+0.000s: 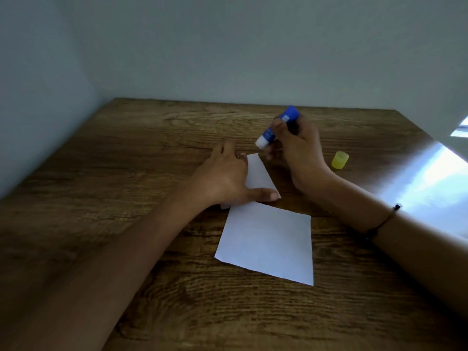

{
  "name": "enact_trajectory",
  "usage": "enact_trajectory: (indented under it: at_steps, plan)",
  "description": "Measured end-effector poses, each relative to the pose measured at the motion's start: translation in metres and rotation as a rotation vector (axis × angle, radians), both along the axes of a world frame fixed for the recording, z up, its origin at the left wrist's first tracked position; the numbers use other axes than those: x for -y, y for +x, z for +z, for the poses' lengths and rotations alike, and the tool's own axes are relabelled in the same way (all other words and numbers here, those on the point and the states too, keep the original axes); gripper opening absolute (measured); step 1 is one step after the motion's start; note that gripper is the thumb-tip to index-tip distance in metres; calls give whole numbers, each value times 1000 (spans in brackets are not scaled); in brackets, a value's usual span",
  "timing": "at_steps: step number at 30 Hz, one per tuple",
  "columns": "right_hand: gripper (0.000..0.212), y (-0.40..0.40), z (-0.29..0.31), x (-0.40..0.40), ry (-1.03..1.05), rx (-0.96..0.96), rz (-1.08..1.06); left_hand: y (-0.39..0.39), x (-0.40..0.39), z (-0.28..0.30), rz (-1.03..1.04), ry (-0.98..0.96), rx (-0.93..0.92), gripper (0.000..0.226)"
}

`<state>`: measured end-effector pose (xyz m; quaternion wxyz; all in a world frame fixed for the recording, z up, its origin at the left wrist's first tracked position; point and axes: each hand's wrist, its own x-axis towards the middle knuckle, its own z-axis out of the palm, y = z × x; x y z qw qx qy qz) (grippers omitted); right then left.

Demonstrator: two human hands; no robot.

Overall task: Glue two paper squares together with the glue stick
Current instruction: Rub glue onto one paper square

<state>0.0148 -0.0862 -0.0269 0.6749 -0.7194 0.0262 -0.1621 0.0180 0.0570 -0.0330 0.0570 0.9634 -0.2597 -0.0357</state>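
Two white paper squares lie on the wooden table (126,173). My left hand (225,178) rests flat on the far paper square (259,174), fingers spread, and covers most of it. The near paper square (268,243) lies uncovered just in front, its far corner touching the other sheet. My right hand (298,153) grips a blue glue stick (277,127), tilted with its uncapped white tip pointing down-left, just above the far square's top corner. The yellow cap (340,160) stands on the table to the right of my right hand.
Pale walls border the table at the back and left. A bright patch of light falls across the table's right side (430,178). A thin dark bracelet (385,219) circles my right wrist.
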Motion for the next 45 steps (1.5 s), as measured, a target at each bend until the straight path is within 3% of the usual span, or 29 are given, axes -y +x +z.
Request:
enact_trajectory:
  at_steps: [3, 7, 13, 19, 28, 31, 34, 38, 45]
  plan:
    - [16, -36, 5, -5, 353, -41, 37, 3, -1, 0, -9, 10, 0, 100]
    - [18, -80, 5, -10, 475, -74, 172, 4, -1, 1, -13, -2, -5, 98]
    - [25, -102, -2, -20, 430, -95, 295, 4, -1, 4, -31, 7, -2, 82]
    - [25, -112, -10, -7, 379, -129, 343, 1, -2, 4, -13, 2, -4, 106]
    - [23, -90, 20, 10, 367, -163, 447, 4, -2, 2, -29, -7, 15, 105]
    - [22, -53, 29, 9, 208, -55, 299, 4, -2, 0, -19, -23, 42, 91]
    - [16, -18, 19, 7, -138, 30, 106, 4, -2, 0, -30, -27, 53, 92]
    - [15, 7, 1, 8, -545, 119, 35, 5, -2, 0, -41, -12, 56, 93]
    - [26, 19, -3, 3, -713, 217, 39, 3, -1, 1, -24, -5, 38, 93]
